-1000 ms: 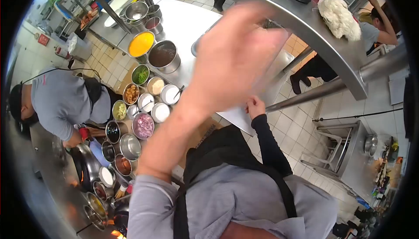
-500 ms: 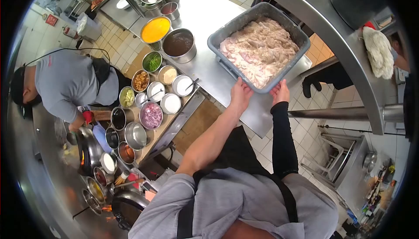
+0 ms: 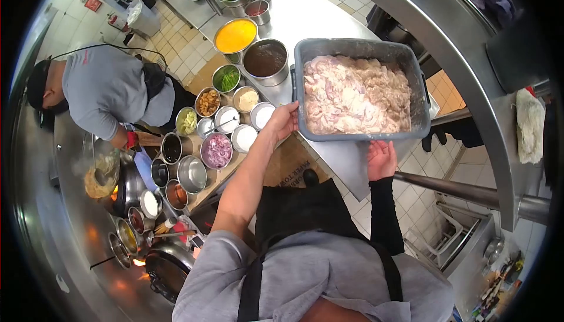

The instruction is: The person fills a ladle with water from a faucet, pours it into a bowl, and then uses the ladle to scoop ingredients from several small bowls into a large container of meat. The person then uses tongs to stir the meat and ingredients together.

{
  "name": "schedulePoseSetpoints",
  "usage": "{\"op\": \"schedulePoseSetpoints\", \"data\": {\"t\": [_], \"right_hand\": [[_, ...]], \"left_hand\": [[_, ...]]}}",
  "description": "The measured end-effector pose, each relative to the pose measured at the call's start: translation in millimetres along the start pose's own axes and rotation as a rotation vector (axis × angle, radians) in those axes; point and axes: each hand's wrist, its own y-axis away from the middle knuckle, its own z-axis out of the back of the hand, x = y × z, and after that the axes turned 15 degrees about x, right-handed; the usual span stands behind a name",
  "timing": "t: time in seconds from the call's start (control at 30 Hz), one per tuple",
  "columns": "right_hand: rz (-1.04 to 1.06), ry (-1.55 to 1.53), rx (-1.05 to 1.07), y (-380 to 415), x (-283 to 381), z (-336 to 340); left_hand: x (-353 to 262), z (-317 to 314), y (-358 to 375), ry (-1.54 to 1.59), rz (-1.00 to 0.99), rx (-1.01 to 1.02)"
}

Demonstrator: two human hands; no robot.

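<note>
A deep grey plastic tub (image 3: 364, 136) holds a heap of raw, pale pink meat pieces (image 3: 358, 96) in a whitish coating. It sits over the steel counter (image 3: 346, 160), its long side facing me. My left hand (image 3: 284, 122) grips the tub's near left corner, thumb at the rim. Along the near edge, further right, my right hand (image 3: 382, 158) has its fingers curled under the rim, palm up. Close to the tub's left side stands a steel pot of brown sauce (image 3: 265, 60), with a container of bright orange liquid (image 3: 235, 36) behind it.
Steel bowls of chopped red onion (image 3: 217, 150), green herbs (image 3: 226, 78) and white powder (image 3: 244, 138) crowd the station at left. Beyond, a co-worker (image 3: 111, 90) bends over a wok (image 3: 103, 175) near flames. A curved steel shelf (image 3: 435, 34) arches over the right side.
The tub has turned so its long side faces me, and it has shifted right and nearer. My left hand has moved from the near edge to the left corner; my right hand is lower.
</note>
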Motion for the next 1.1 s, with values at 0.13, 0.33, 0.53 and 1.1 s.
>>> {"op": "schedulePoseSetpoints", "data": {"t": [0.13,0.33,0.53,1.1], "right_hand": [[-0.052,-0.087,0.015,3,-20,-6],[-0.062,-0.114,-0.043,11,-38,-23],[-0.019,-0.134,-0.125,22,-57,-42],[0.084,-0.102,-0.193,29,-78,-72]], "left_hand": [[-33,19,-1,-0.039,0.047,0.013],[-79,87,-32,-0.029,-0.594,-0.603],[-103,100,-55,-0.030,-0.528,-0.565],[-174,76,-154,0.209,-0.634,-0.270]]}}
